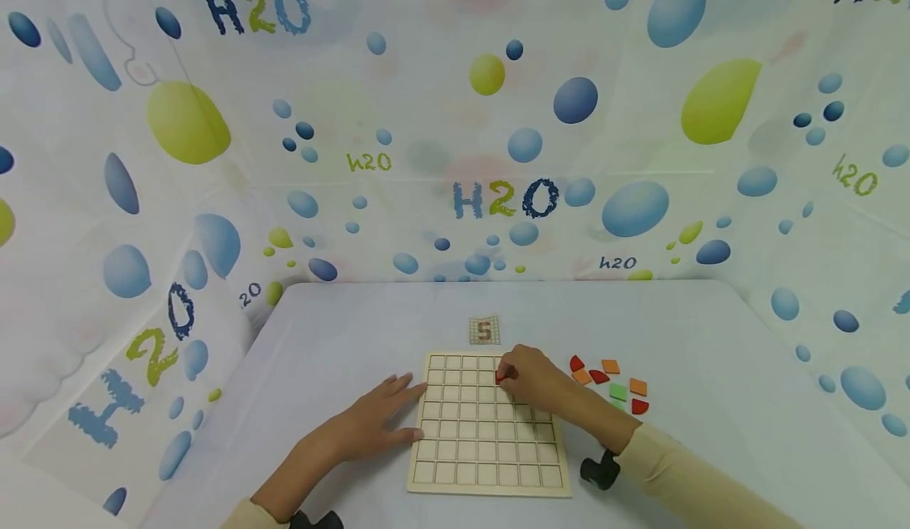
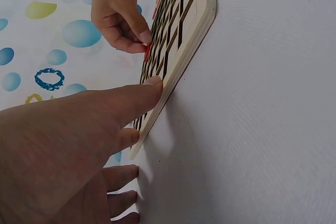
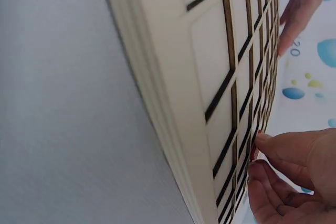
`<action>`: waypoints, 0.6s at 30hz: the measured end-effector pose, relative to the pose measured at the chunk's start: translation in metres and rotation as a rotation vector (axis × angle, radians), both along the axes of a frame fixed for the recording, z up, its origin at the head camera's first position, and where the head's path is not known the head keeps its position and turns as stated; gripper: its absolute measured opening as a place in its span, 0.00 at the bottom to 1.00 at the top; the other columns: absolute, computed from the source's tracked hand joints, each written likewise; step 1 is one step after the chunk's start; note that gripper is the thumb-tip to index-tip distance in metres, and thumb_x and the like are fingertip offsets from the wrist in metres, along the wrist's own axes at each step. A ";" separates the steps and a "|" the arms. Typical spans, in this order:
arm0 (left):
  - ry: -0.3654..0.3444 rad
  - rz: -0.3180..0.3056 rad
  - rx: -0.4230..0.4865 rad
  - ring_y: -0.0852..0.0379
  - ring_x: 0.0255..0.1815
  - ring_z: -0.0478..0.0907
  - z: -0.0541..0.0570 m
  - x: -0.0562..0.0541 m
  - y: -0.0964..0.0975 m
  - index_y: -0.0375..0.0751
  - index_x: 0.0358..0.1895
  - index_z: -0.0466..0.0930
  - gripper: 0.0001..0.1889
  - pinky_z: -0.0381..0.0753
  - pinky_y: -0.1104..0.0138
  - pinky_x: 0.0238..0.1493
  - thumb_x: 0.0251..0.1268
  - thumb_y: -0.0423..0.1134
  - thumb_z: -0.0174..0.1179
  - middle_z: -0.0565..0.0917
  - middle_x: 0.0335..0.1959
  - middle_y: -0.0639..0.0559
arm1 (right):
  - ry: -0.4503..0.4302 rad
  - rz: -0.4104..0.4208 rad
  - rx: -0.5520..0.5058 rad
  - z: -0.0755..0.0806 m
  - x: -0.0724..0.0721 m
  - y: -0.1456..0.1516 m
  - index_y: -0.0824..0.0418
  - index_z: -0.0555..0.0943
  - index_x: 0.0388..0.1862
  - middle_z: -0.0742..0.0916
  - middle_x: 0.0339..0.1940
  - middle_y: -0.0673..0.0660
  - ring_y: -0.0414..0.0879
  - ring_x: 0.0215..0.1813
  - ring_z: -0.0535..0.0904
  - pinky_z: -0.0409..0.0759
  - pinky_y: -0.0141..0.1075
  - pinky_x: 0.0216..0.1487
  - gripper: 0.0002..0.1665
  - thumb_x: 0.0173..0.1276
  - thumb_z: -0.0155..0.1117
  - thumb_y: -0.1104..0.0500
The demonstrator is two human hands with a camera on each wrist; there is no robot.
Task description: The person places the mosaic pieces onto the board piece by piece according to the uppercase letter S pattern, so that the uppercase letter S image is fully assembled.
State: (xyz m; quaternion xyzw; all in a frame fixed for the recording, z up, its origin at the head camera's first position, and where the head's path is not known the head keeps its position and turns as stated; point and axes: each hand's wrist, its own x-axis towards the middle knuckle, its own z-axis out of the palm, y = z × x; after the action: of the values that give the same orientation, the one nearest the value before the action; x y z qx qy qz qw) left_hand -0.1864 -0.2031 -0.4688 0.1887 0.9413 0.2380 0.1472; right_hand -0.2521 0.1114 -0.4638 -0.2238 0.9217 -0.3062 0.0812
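Note:
A pale wooden grid board [image 1: 490, 434] with square recesses lies flat on the table. Over its far part, my right hand [image 1: 533, 379] pinches a small red piece [image 3: 255, 151] between thumb and fingertips, low at one of the squares. Most of that piece is hidden by the fingers. My left hand [image 1: 373, 422] lies at the board's left side with its fingers spread. In the left wrist view, the thumb [image 2: 144, 95] touches the board's rim, and other fingertips reach down beside the edge.
Right of the board lie several loose pieces: red quarter-rounds [image 1: 640, 407], orange squares [image 1: 637, 387] and a green square [image 1: 618, 392]. Beyond the board is a small gridded card [image 1: 485, 330] with a brown figure like an S or 5. A printed curtain [image 1: 455, 118] hangs behind the white table [image 1: 341, 324].

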 end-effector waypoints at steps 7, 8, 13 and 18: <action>-0.004 -0.007 0.003 0.33 0.86 0.49 0.000 -0.002 0.003 0.54 0.83 0.64 0.41 0.56 0.34 0.80 0.72 0.62 0.65 0.58 0.85 0.38 | 0.052 -0.012 -0.043 0.003 -0.002 0.033 0.58 0.87 0.46 0.83 0.44 0.51 0.44 0.47 0.80 0.84 0.44 0.53 0.05 0.74 0.70 0.64; -0.005 -0.006 0.002 0.33 0.86 0.50 0.000 -0.002 0.003 0.54 0.83 0.64 0.41 0.56 0.35 0.80 0.71 0.62 0.65 0.58 0.85 0.39 | 0.072 -0.021 -0.042 0.004 -0.003 0.041 0.58 0.87 0.48 0.84 0.44 0.51 0.44 0.47 0.80 0.84 0.44 0.54 0.06 0.74 0.69 0.63; -0.006 0.003 -0.005 0.32 0.86 0.50 0.002 0.000 0.004 0.52 0.82 0.65 0.41 0.56 0.35 0.80 0.71 0.61 0.66 0.58 0.85 0.38 | 0.091 -0.093 -0.072 0.009 -0.008 0.084 0.61 0.86 0.53 0.86 0.49 0.55 0.47 0.50 0.82 0.86 0.45 0.56 0.10 0.75 0.69 0.63; -0.002 0.003 -0.004 0.32 0.86 0.50 0.004 0.001 0.003 0.52 0.82 0.65 0.41 0.56 0.34 0.80 0.71 0.61 0.66 0.58 0.85 0.38 | 0.035 -0.181 -0.101 0.006 -0.012 0.126 0.63 0.85 0.59 0.86 0.53 0.58 0.53 0.55 0.84 0.88 0.47 0.58 0.15 0.77 0.67 0.60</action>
State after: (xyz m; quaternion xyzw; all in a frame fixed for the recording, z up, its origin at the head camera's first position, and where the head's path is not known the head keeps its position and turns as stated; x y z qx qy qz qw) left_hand -0.1857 -0.2005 -0.4648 0.1869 0.9419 0.2367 0.1482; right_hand -0.2642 0.2374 -0.4577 -0.1486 0.9228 -0.3546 0.0254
